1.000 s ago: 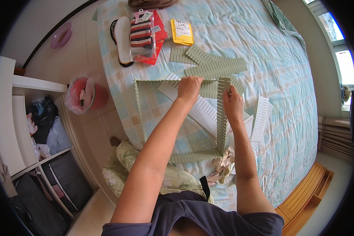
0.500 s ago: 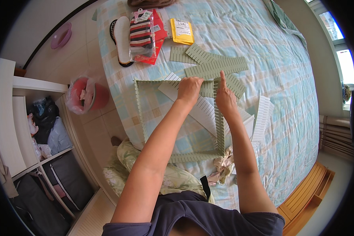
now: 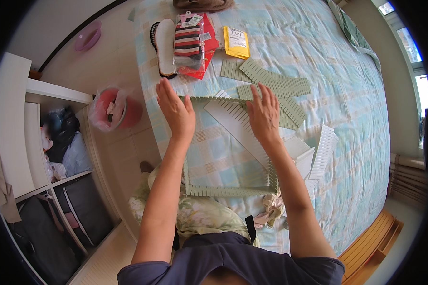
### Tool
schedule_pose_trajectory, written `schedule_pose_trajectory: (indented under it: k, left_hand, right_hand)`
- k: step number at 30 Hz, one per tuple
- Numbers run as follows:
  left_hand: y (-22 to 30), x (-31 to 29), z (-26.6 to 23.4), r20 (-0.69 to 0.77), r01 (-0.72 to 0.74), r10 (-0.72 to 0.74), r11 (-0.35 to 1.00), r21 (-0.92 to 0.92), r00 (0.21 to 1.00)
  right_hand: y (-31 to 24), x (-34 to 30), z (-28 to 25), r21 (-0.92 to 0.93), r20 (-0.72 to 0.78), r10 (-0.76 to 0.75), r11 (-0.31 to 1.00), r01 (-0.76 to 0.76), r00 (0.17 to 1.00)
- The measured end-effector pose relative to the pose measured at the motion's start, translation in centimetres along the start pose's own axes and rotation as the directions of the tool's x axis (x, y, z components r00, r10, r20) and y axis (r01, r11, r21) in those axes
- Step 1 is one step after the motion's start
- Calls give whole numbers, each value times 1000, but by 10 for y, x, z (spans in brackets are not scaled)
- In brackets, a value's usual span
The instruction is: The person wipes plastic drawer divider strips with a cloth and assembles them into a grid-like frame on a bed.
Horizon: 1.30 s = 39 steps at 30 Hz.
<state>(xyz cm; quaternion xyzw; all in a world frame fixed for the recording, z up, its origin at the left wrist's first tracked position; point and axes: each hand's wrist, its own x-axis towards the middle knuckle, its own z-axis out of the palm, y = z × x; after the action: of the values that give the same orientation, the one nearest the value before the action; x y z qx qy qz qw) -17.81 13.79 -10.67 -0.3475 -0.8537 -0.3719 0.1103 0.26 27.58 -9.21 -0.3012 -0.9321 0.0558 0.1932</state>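
On the bed, green slotted divider strips stand on edge, joined into a rectangular frame point(image 3: 228, 191). My left hand point(image 3: 177, 111) is at the frame's far left corner, fingers stretched out and palm turned inward. At the far right corner my right hand point(image 3: 264, 113) touches or hovers by the frame with straight fingers. Both hands are open and grip nothing; they partly hide the frame's two sides. Beyond my right hand lie loose green slotted strips point(image 3: 290, 87), overlapping. White slotted strips point(image 3: 321, 151) rest to its right, and a long white slotted strip point(image 3: 234, 127) slants inside and under the frame.
A packet of striped socks point(image 3: 188, 43), a white insole point(image 3: 165, 47), red envelopes point(image 3: 209, 38) and a yellow packet point(image 3: 236, 42) lie at the far side. Crumpled cloth point(image 3: 272, 206) sits by the near right corner. Left of the bed stands a lined red bin point(image 3: 131, 114).
My left hand has let go of the far side's middle and moved left to the corner. My right hand has gone from a pointing finger to stretched fingers. The whole view has shifted slightly.
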Motion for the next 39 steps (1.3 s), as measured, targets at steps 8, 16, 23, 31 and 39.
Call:
schedule_pose_trajectory:
  k: [8,16,23,31,39]
  left_hand:
    - [-34,-9,4,406,206,-169,977,-48,898]
    - [-48,-17,25,419,216,-228,973,78,879]
    - [-52,-16,19,340,301,-211,923,-239,917]
    - [-54,-17,22,354,125,-62,979,-158,933]
    - [-57,-14,21,480,230,-186,973,-32,857]
  right_hand:
    - [-67,29,72,190,177,-258,956,224,950]
    - [-69,28,87,196,121,-243,956,217,962]
    - [-64,36,84,201,165,-226,961,192,960]
    - [-48,36,82,95,1,-205,974,204,979]
    - [-51,41,77,56,227,-141,990,132,963]
